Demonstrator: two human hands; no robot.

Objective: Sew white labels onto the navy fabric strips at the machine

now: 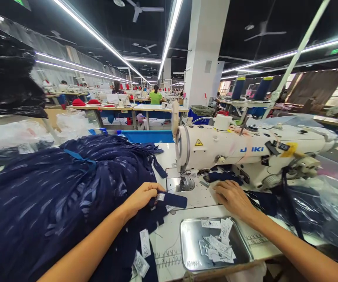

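Note:
My left hand (141, 198) is closed on a navy fabric strip (173, 200) with a small white label, at the edge of a big navy fabric pile (54, 188). My right hand (232, 197) rests on the machine bed just right of the needle, fingers bent over the white surface; what is under them is hidden. A white sewing machine (245, 150) stands behind both hands, its presser foot (185, 182) between them. Another navy piece (224, 177) lies under the machine arm.
A metal tray (191, 250) with several white labels sits at the table's front edge. Loose labels (144, 243) lie on the fabric. Clear plastic bags (327, 203) are at right. Thread cones (263, 88) stand behind. Other workers (155, 95) sit at far tables.

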